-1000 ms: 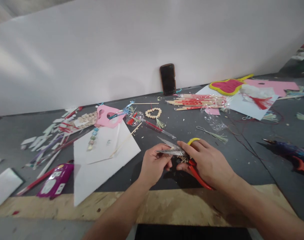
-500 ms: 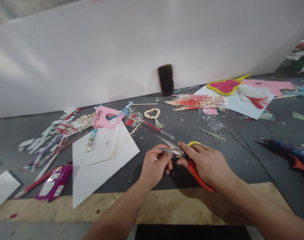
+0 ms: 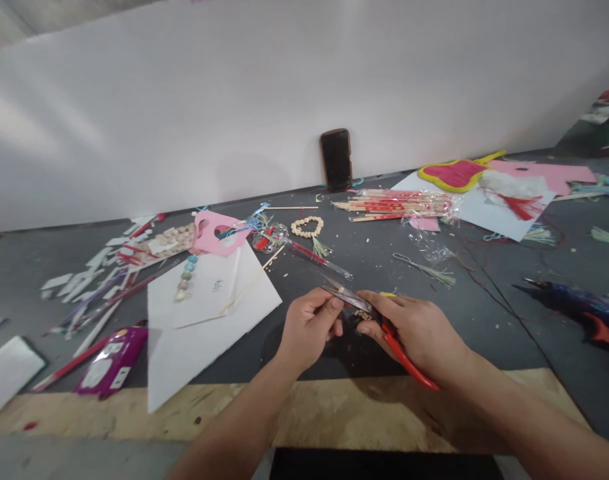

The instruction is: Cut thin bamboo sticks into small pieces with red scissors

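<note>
My right hand is wrapped around a pair of scissors with red and yellow handles. Its blades point left, close together, and reach my left hand. The thumb and fingers of that hand are pinched at the blades; whatever is between them is too small or hidden to name. Beneath the scissors, small pale pieces lie on the dark table. Beyond the hands are a heart-shaped ring of pale beads with a green tassel and a clear tube with red in it.
White sheets and a purple packet lie to the left. A phone leans on the white wall behind bundled sticks. A pale tassel lies beyond my right hand. At the far right is a dark blue glue gun.
The scissors' blades have come together from a wider spread, and the yellow handle is now mostly hidden by my right hand. My left hand stays pinched at nearly the same place.
</note>
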Available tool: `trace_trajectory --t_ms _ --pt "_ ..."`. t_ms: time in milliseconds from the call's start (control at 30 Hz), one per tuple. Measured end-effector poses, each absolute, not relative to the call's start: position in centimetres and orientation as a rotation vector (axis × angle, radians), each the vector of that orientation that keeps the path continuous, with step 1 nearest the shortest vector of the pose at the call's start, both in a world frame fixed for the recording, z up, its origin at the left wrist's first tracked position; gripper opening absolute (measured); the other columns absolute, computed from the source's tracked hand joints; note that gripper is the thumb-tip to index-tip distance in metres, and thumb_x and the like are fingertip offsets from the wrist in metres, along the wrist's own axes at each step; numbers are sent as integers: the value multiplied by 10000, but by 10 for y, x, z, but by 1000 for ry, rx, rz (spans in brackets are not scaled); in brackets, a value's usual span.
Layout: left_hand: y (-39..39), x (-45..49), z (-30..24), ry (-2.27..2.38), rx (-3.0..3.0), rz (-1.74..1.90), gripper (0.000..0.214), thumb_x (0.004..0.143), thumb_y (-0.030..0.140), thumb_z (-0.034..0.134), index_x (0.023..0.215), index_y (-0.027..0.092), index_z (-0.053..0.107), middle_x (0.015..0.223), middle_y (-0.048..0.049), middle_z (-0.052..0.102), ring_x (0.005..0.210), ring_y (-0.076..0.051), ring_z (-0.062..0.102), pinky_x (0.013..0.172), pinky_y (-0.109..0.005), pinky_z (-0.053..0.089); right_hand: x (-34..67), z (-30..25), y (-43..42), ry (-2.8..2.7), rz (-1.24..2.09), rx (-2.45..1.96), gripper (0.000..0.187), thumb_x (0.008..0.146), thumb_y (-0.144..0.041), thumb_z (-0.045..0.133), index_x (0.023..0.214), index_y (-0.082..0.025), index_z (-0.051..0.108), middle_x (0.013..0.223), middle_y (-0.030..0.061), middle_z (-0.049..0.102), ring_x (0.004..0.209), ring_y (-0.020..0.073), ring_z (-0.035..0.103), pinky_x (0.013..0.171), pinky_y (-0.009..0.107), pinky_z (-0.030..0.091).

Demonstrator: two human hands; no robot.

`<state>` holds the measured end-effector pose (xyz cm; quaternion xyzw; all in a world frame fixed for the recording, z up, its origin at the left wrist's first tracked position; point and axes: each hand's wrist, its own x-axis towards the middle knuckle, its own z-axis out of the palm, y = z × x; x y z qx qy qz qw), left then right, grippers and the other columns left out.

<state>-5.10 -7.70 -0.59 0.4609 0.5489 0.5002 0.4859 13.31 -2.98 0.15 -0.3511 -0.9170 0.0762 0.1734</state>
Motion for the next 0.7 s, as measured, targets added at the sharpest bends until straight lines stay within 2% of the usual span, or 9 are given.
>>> trace_trajectory --t_ms 100,233,433,700 --pt "-77 -52 -8 1323 1091 1248 339 827 471 565 747 148 632 447 42 505 382 -60 401 387 -172 313 133 2 -29 -2597 182 -1016 477 912 -524 376 1205 -188 543 935 79 696 793 190 657 641 277 481" --pt "-74 -50 -11 1267 1028 1281 334 827 465 570 751 144 621 447 43 501 375 -62 406 375 -175 300 133 5 -26 -2584 32 -1033 639 839 -636 419 1251 -159 521 991 123 674 900 252 622 651 330 493" --pt "-73 -46 -12 1228 932 1326 252 782 411 643 815 174 565 527 51 552 399 -54 436 385 -158 306 134 9 -25 -2617 73 -1053 839 725 -764 439 1288 -144 486 1020 149 653 949 286 584 700 378 498" --pt "-72 -48 -17 1206 917 1304 253 781 422 634 792 173 591 439 62 515 407 -68 443 422 -173 325 133 7 -24 -2614 109 -1037 808 738 -750 440 1277 -151 499 1010 150 653 938 276 577 718 391 500"
